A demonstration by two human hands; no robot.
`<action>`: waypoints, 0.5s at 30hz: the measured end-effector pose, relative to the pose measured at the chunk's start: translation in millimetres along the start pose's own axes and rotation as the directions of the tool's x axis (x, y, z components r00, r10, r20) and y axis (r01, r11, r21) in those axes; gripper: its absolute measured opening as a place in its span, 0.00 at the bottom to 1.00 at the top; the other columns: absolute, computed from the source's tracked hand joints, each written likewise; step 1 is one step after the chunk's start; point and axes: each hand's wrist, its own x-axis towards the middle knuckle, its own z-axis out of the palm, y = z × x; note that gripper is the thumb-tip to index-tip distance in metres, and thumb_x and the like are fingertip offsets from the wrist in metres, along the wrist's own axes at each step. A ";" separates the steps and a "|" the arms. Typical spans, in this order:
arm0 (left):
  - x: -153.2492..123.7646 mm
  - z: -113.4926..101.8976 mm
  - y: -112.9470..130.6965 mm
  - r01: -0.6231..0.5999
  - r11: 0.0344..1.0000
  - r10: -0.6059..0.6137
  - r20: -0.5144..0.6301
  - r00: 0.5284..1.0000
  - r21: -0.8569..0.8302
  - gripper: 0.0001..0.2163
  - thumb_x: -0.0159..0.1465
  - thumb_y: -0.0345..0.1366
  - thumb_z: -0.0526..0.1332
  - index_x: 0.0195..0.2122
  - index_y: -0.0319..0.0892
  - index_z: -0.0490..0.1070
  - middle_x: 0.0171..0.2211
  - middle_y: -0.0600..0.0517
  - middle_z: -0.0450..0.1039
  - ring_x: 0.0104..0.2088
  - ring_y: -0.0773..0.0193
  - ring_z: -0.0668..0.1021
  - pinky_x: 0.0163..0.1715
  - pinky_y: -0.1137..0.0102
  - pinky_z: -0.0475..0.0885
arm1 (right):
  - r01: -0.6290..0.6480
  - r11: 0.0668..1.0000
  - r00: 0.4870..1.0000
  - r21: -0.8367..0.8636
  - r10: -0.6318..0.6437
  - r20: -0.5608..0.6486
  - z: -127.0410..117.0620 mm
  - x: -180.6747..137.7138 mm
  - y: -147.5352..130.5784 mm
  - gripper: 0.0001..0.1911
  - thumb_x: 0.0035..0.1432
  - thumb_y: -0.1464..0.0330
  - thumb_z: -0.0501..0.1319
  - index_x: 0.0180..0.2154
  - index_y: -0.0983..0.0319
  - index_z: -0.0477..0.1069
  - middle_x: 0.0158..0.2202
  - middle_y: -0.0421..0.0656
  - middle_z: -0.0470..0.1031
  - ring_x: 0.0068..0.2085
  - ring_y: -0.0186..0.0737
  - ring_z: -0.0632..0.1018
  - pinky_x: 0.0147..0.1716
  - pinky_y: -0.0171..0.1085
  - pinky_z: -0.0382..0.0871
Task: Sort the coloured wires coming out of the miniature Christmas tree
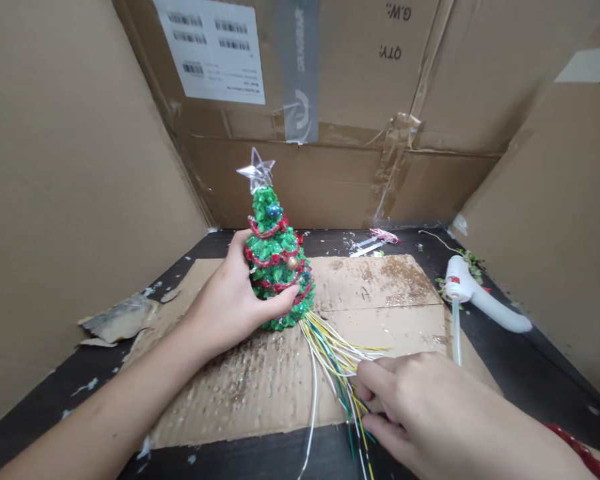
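A small green Christmas tree (277, 267) with red garlands and a clear star on top stands tilted on a cardboard sheet (390, 313). My left hand (235, 300) wraps round its lower half, thumb across the front. A bundle of thin yellow, green and white wires (330, 350) fans out from the tree's base toward me. My right hand (420, 407) is closed in a pinch on the wires' near ends.
A white glue gun (480, 297) lies at the right on the dark table (525, 373). Cardboard walls (70, 200) box in the left, back and right. Torn cardboard scraps (123, 319) lie at the left, small red-white bits (380, 239) at the back.
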 end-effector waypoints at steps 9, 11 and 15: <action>0.7 0.3 -1.2 0.022 0.998 -0.021 0.018 1.000 -0.052 0.32 0.52 0.46 0.64 0.55 0.44 0.52 0.47 0.52 0.66 0.47 0.63 0.72 0.53 0.70 0.66 | 0.091 0.993 0.995 -0.076 -0.093 -0.034 4.5 1.2 2.5 0.07 0.49 0.78 0.53 0.26 0.61 0.60 0.22 0.38 0.68 0.20 0.36 0.65 0.19 0.35 0.46; 0.6 0.2 -1.2 0.024 0.999 -0.023 0.017 1.000 -0.044 0.33 0.52 0.47 0.64 0.55 0.43 0.52 0.47 0.51 0.66 0.47 0.62 0.71 0.53 0.69 0.66 | 0.092 0.992 0.993 -0.089 -0.097 -0.064 4.1 1.2 2.6 0.07 0.49 0.78 0.53 0.25 0.61 0.60 0.22 0.39 0.68 0.19 0.36 0.64 0.19 0.36 0.45; 0.4 0.2 -0.6 0.012 0.999 -0.012 0.011 1.000 -0.032 0.32 0.52 0.46 0.64 0.55 0.42 0.53 0.47 0.51 0.66 0.47 0.62 0.71 0.50 0.71 0.67 | 0.061 0.998 0.993 -0.023 -0.063 -0.102 -1.3 0.3 0.6 0.05 0.49 0.76 0.53 0.26 0.61 0.61 0.24 0.38 0.67 0.21 0.36 0.65 0.20 0.36 0.46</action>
